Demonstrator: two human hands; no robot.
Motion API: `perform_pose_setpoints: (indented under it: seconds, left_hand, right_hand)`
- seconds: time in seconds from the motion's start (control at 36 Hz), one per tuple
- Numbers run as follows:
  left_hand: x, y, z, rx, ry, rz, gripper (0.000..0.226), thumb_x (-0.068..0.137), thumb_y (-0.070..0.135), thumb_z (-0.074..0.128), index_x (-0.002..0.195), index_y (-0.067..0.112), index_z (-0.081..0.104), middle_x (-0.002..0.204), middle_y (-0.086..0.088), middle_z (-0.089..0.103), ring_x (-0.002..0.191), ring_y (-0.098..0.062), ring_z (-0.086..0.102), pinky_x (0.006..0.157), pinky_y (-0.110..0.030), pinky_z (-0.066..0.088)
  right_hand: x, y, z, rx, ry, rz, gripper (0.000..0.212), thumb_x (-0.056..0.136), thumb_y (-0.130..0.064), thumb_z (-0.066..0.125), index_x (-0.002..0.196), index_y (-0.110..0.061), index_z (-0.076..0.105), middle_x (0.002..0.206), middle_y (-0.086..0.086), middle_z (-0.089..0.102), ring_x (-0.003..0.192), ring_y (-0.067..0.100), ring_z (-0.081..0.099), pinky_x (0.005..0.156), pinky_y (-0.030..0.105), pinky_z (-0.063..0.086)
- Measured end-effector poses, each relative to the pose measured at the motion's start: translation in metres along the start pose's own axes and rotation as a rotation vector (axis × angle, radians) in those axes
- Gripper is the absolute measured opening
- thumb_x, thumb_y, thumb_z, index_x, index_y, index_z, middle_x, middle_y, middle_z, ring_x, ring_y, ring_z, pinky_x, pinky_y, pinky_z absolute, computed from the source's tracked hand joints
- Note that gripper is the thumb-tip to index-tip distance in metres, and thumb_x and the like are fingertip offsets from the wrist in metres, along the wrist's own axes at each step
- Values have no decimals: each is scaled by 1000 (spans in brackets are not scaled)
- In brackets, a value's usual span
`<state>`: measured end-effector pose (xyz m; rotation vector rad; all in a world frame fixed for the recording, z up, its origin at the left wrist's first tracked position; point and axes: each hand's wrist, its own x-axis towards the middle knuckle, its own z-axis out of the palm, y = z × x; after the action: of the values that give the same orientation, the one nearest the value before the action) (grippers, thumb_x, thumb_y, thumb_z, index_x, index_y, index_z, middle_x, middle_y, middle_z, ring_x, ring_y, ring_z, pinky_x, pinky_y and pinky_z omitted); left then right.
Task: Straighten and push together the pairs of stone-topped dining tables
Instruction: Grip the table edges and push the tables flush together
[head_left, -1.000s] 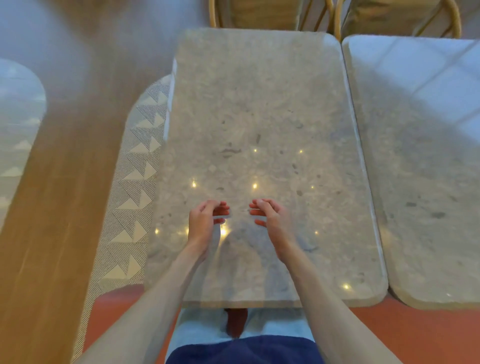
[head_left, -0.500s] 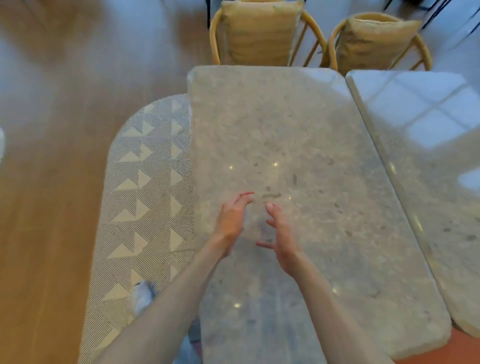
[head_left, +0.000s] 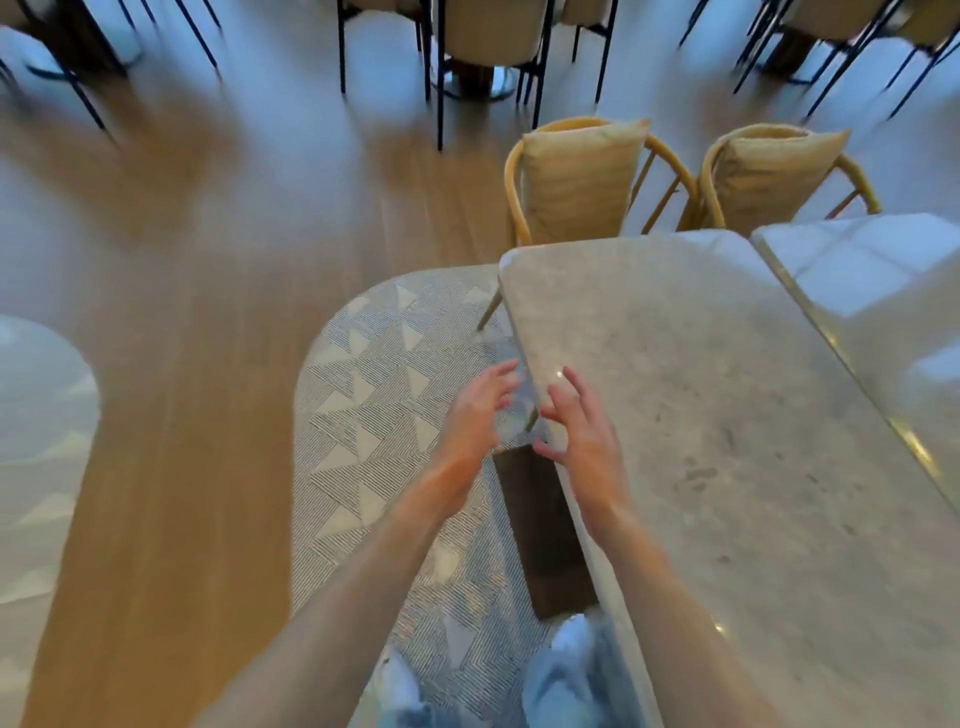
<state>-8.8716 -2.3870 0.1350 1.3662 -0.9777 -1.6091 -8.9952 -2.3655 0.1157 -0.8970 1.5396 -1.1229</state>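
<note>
While both tables (head_left: 727, 415) lie bare, left hand (head_left: 475, 415) and right hand (head_left: 584, 436) hover loose-fingered, each grip empty.

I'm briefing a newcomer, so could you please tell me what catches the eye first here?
Two bare hands, the left hand and right hand, hover open at the long left edge of a stone-topped table. A second table lies alongside at right, with two cushioned wicker chairs beyond.
</note>
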Motion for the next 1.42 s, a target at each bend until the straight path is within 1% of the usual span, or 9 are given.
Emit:
perform_pose_setpoints:
  seconds: [0.08,0.22,0.36,0.56,0.72,1.03,1.11,1.19,1.42]
  left_hand:
    - [4,40,-36,40,48,88,27,100,34,48,117,28,68,117,7,71,113,-12,63,103,-51,47]
    - [31,97,-75,-42,121,201,37,85,37,49,107,18,72,107,-5,75,106,-25,69,94,-49,53]
    - [74,152,-93,-108,155,298,34,84,32,50,100,12,73,101,-11,75,99,-30,71,85,-47,55]
    - [146,253,-101,-125,150,412,33,78,29,52,94,6,70,87,-11,74,84,-27,71,79,-43,55]
    - [220,310,-93,-147,121,498,31,79,26,51,93,6,70,88,-14,73,79,-25,70,77,-42,55]
    - [398,334,-99,-133,-6,493,31,82,31,53,100,16,73,110,-11,73,103,-30,69,84,-44,54]
    - [460,355,-108,-119,-77,488,29,79,36,56,92,19,76,100,-11,74,92,-30,70,78,-43,56]
    - [527,389,-117,-93,-166,475,32,85,29,50,91,9,74,93,-15,73,84,-30,68,77,-47,55]
    - [671,502,-112,-65,-339,467,33,83,29,50,87,5,72,86,-15,71,79,-30,66,71,-41,54]
  right_hand:
    - [10,-44,12,5,41,-134,56,87,-56,51,137,-31,52,127,-12,60,113,5,62,85,33,60]
    - [33,-91,17,23,111,-231,35,92,-50,53,125,-39,56,129,-14,60,115,7,61,88,33,60]
    - [83,-129,22,89,186,-232,23,102,-31,51,122,-27,62,121,-8,65,110,11,65,85,34,60]
    - [175,-202,40,266,243,-309,19,102,-19,49,107,-19,68,102,13,72,87,18,70,74,32,58]
    - [254,-263,55,290,237,-426,21,102,-14,48,102,-13,70,89,8,73,81,21,66,76,37,56]
    - [404,-308,90,239,330,-507,22,102,-13,49,104,-8,70,91,7,75,80,19,69,68,27,59]
    - [452,-323,103,205,360,-566,21,102,-13,48,102,-16,69,93,4,74,82,18,69,68,24,59]
    - [500,-344,115,94,449,-615,20,102,-12,48,102,-21,66,97,4,73,83,18,69,70,27,59]
    - [594,-410,136,87,663,-584,19,99,-21,52,106,-14,68,95,0,72,87,28,68,73,32,58]
